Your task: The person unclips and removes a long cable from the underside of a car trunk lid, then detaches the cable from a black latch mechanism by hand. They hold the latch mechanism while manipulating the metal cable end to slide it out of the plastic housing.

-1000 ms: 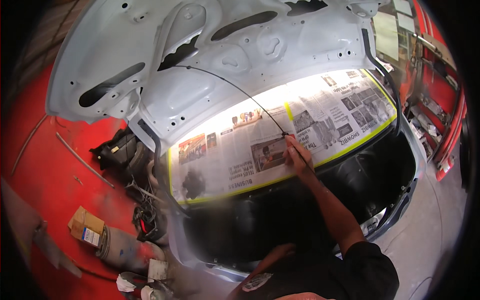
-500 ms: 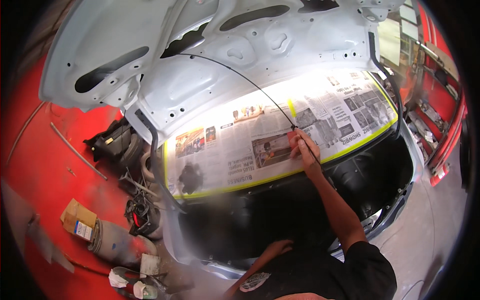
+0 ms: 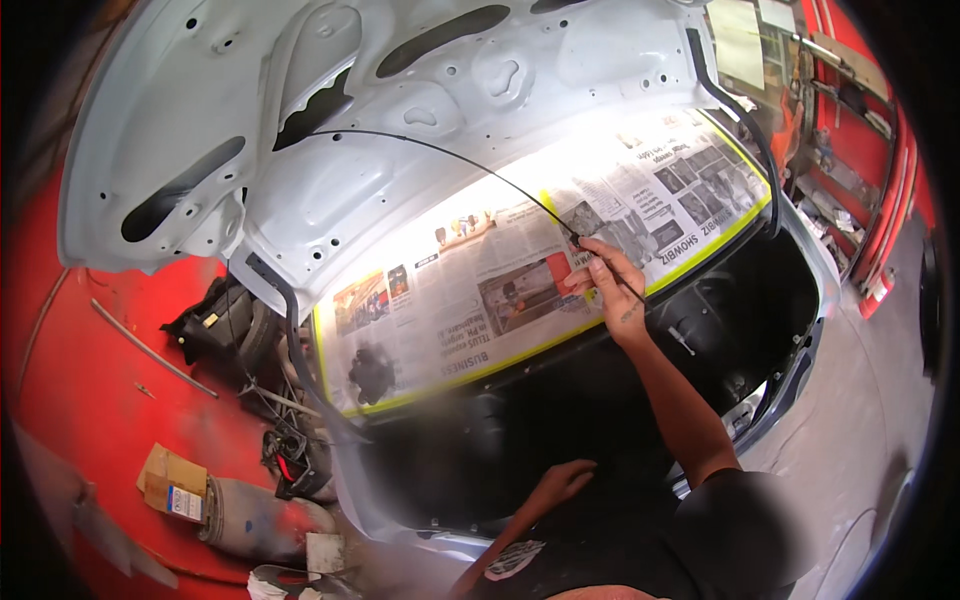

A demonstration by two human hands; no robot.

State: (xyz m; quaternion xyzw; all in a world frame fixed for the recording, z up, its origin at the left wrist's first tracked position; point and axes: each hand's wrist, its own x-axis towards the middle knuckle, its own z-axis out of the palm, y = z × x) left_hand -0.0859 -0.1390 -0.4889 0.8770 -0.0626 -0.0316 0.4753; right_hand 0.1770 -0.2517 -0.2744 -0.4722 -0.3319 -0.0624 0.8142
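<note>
My right hand (image 3: 615,285) pinches a thin black cable (image 3: 405,137) between thumb and fingertips, above the newspaper masking (image 3: 450,290). From there the cable arcs up to a dark cut-out in the raised pale grey tailgate (image 3: 370,185); its other end passes behind the hand and shows below it. Yellow tape edges the newspaper, which covers a panel under the tailgate. Lower down, my left hand (image 3: 562,484) hovers at the near side of the black panel (image 3: 450,440), close to my body, with its fingers loosely stretched and nothing visible in them.
Black struts (image 3: 290,330) flank the tailgate. Left lie car parts, a grey cylinder (image 3: 265,520) and an opened cardboard box (image 3: 170,475) by a red surface. A thin dark cable (image 3: 231,310) hangs beneath the tailgate's left corner. Red shelving (image 3: 890,200) stands at right.
The view has shifted, moving the car leftward in the picture. My right hand keeps the cable but has moved slightly right over the newspaper. The thin hanging cable at left now shows clearly.
</note>
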